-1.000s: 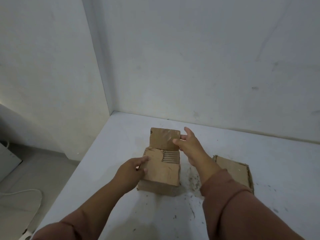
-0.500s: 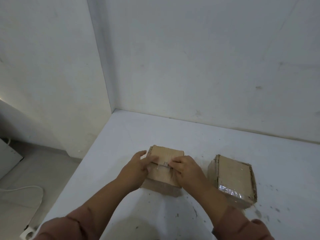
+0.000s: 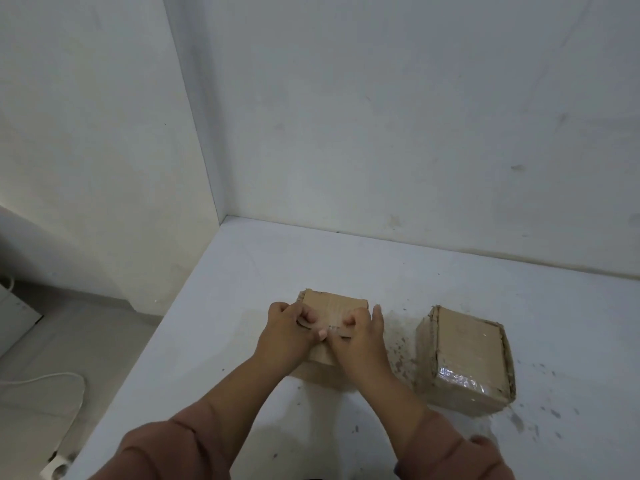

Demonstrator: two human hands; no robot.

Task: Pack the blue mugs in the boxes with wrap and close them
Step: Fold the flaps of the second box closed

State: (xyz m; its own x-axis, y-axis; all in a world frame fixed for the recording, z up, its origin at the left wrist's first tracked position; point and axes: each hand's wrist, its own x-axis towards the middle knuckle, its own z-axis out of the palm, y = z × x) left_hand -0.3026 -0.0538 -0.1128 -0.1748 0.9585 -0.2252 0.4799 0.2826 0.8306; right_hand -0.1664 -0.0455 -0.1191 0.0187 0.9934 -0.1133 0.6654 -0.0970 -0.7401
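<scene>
A small brown cardboard box (image 3: 334,308) sits on the white table (image 3: 311,258), its top flaps folded down flat. My left hand (image 3: 289,336) and my right hand (image 3: 362,336) both rest on its top, fingers curled and pressing the flaps where they meet near the front. To the right stands a second cardboard box (image 3: 467,355), closed, with shiny clear tape over its front edge; neither hand touches it. No blue mug and no wrap can be seen.
White walls meet in a corner behind the table. Dark crumbs of cardboard (image 3: 398,348) litter the table between and around the boxes. Left of the table's edge lies the floor with a white cable (image 3: 52,379) and a socket strip (image 3: 57,469).
The raised back flap of the left box has been folded down flat. Both hands moved onto the box top and now press the flaps together.
</scene>
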